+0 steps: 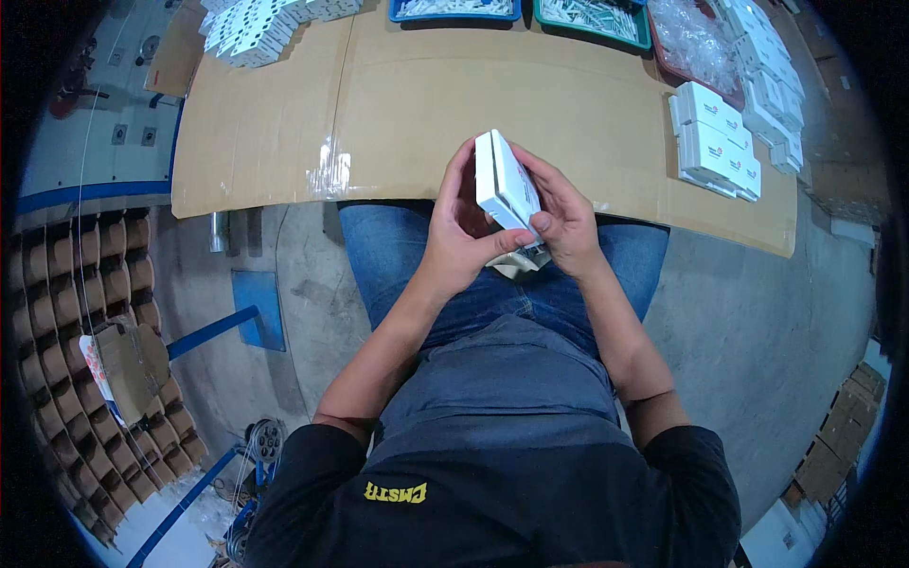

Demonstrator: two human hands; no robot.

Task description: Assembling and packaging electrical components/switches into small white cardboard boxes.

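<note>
A white box (508,185) is at the centre of the frame, tilted, with a dark seam along one narrow side. The left grip (457,225) grasps it from the left and the right grip (568,216) from the right, both thumbs toward its lower end. Beyond it spreads the surface (407,114), covered in brown cardboard.

At the top centre, a blue tray (454,23) holds small white parts. Just beside it, a green tray (597,38) holds pale, slim pieces. In the upper right, a red tray (701,90) is heaped with clear plastic. Near it are stacked white boxes (717,142), and more white blocks (251,33) stand in the upper left. Left of the frame, cardboard dividers (57,284) form many compartments; their contents are too dim to tell.
</note>
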